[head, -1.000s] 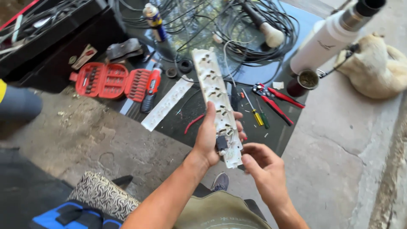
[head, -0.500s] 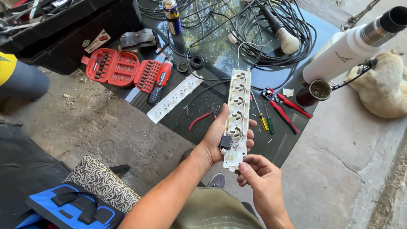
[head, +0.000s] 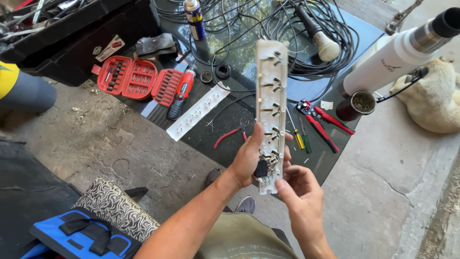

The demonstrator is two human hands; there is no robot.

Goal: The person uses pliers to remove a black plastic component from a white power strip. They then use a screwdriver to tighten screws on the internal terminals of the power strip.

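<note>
Opened power strip (head: 271, 110): centre frame, long axis vertical. Left hand (head: 249, 160) wrapped around its lower end; right hand (head: 301, 192) below, fingertips pinching the bottom edge.

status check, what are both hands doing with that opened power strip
Left hand wrapped around lower end of opened power strip, held upright. Right hand fingertips at its bottom edge. Nothing in the way.

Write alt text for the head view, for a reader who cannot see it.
Two bare hands hold an opened white power strip upright, its metal contacts showing: the left hand grips its lower end, the right hand touches its bottom edge. Beyond, on a dark glass tabletop, lie the strip's cover, a red bit set, pliers and cables.
</note>
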